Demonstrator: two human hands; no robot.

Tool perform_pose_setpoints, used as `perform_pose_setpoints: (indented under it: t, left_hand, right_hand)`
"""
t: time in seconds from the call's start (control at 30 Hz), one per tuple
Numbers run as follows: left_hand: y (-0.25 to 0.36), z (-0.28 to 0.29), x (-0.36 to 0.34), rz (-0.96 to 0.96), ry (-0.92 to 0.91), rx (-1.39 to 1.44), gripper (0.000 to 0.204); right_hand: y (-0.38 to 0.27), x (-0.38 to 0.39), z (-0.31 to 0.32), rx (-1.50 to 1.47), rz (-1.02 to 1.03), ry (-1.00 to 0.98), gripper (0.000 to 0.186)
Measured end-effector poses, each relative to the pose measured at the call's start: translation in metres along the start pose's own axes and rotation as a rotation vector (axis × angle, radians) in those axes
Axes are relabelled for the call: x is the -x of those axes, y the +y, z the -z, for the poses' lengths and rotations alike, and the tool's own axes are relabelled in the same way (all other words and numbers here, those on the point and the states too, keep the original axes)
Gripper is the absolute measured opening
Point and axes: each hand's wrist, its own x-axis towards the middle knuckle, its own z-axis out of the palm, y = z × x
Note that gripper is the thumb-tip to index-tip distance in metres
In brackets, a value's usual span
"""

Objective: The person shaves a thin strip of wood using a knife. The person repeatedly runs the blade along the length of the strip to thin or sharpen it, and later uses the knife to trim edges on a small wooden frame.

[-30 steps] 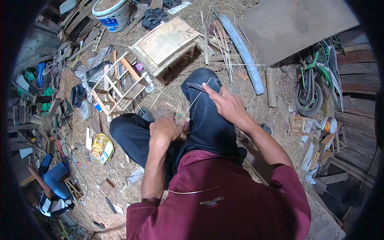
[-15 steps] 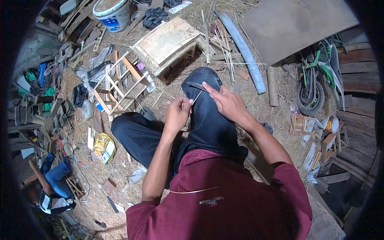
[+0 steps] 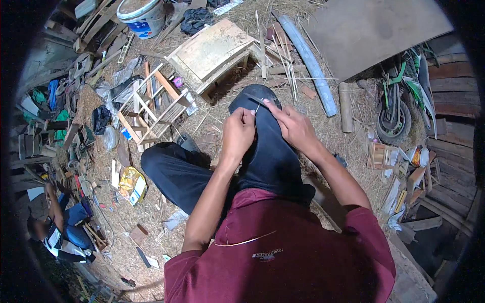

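Note:
Over my raised knee in dark trousers (image 3: 268, 146), both hands work close together. My right hand (image 3: 297, 130) is closed on a knife, its index finger stretched along the back; the dark, curved blade (image 3: 253, 97) points to the left. The knife's handle is hidden in the palm. My left hand (image 3: 239, 135) pinches a thin pale stick (image 3: 257, 108), of which only a short end shows, running up to the blade. The rest of the stick is covered by the fingers.
A low wooden table (image 3: 212, 50) stands ahead, with a slatted wooden frame (image 3: 151, 108) left of it. Bamboo strips (image 3: 290, 70) and a bluish pole (image 3: 308, 65) lie ahead right. A green motorbike (image 3: 396, 96) is at right. Another person (image 3: 60, 222) sits far left.
My left hand has slid forward and right, closer to the blade, and less of the stick shows. The right hand has shifted slightly right. The other person's arm has risen.

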Motion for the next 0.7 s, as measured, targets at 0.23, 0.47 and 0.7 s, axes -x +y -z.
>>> perform_pose_setpoints:
  t: [0.23, 0.47, 0.7]
  left_hand:
    - [0.004, -0.004, 0.003, -0.158, 0.038, -0.134, 0.023]
    - [0.005, 0.006, 0.015, -0.163, -0.017, -0.125, 0.018]
    - [-0.011, 0.018, 0.053, -0.106, -0.006, -0.088, 0.016]
  right_hand:
    - [-0.002, -0.002, -0.002, 0.155, -0.008, -0.078, 0.064]
    - [-0.009, 0.0, -0.004, 0.165, -0.063, -0.165, 0.07]
    - [0.003, -0.01, -0.004, 0.183, -0.103, -0.068, 0.067]
